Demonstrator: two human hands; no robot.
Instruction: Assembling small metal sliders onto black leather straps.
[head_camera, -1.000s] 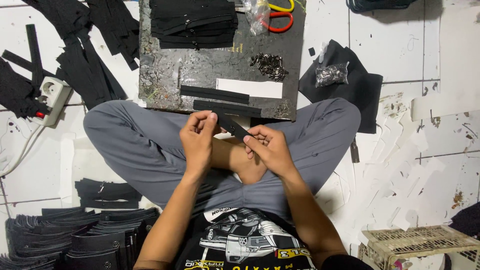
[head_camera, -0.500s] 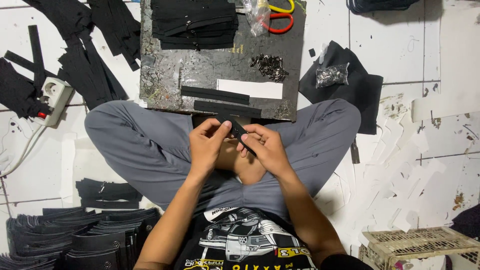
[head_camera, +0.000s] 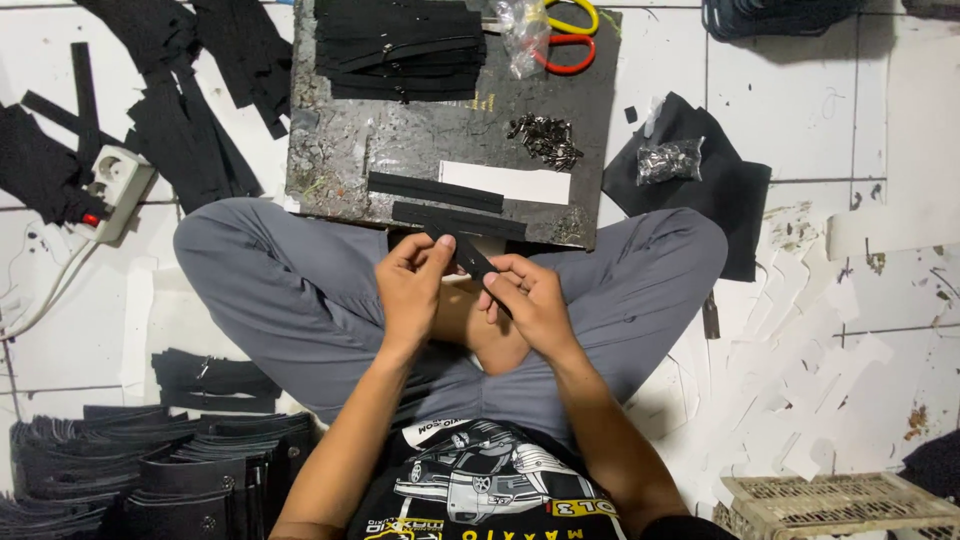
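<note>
Both hands met over the crossed legs: the left hand (head_camera: 415, 290) pinched the upper end of a short black strap (head_camera: 470, 258), the right hand (head_camera: 530, 305) gripped its lower end. Just beyond, two black strips (head_camera: 440, 192) lay on the worn board (head_camera: 400, 140), metal fittings (head_camera: 545, 140) nearby.

We see two small clear bags: one bag (head_camera: 521, 30) at the counter's (head_camera: 340, 150) top edge, upper centre, and a second bag (head_camera: 668, 160) of dark bits right of the counter.
</note>
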